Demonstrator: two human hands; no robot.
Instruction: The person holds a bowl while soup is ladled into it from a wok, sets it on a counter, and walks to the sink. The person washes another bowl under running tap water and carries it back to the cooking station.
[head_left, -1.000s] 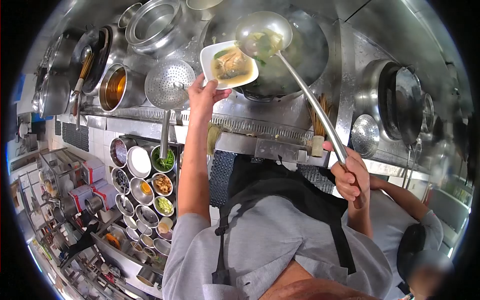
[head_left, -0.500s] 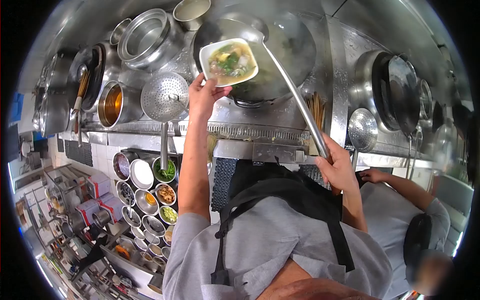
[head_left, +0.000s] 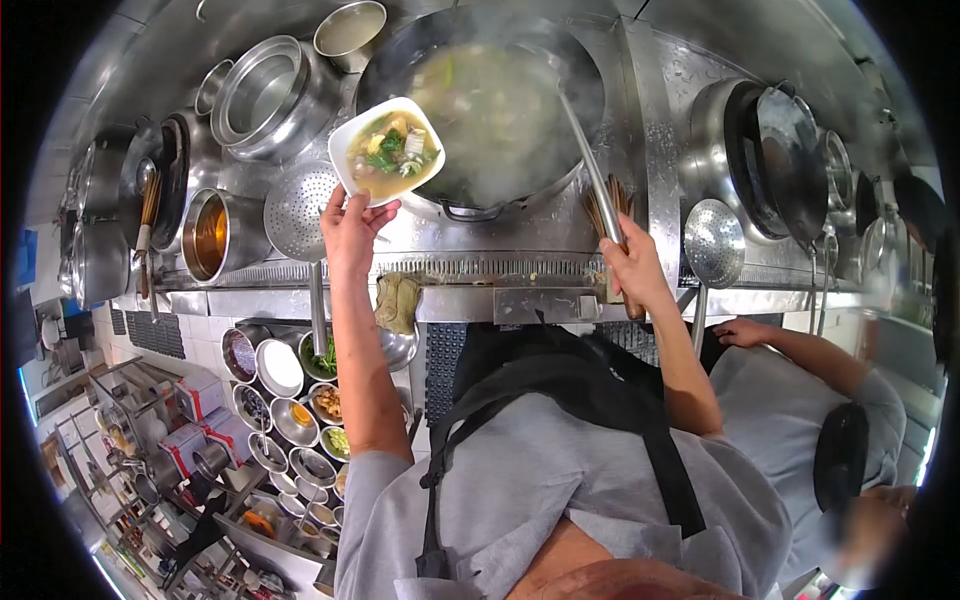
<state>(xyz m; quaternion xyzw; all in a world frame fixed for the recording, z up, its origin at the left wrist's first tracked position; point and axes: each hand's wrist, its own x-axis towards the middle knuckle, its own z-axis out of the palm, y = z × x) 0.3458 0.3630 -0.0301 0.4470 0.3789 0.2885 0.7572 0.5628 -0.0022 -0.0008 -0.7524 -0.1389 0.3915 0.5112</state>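
My left hand (head_left: pixel 352 228) grips the near edge of a white, rounded-square bowl (head_left: pixel 341 148). Soup with greens and pale pieces nearly fills the bowl, which sits over the left front side of a big dark wok (head_left: pixel 585 62). Steam rises from cloudy soup (head_left: pixel 485 120) inside the wok. Wrapped around a long metal handle is my right hand (head_left: pixel 638 262); this ladle (head_left: pixel 596 178) slants forward into the wok, where its scoop is hidden in the soup and steam.
A perforated skimmer (head_left: pixel 300 215) and a pot of amber liquid (head_left: pixel 232 235) are at left. A bamboo brush (head_left: pixel 612 200) lies beside the wok. Ingredient bowls (head_left: pixel 278 368) stand at lower left. Another person's hand (head_left: pixel 742 332) is at right.
The filled bowl has moved left, away from the wok's middle. My right hand has shifted forward, and the ladle's scoop, visible earlier behind the bowl, is now out of sight in the wok.
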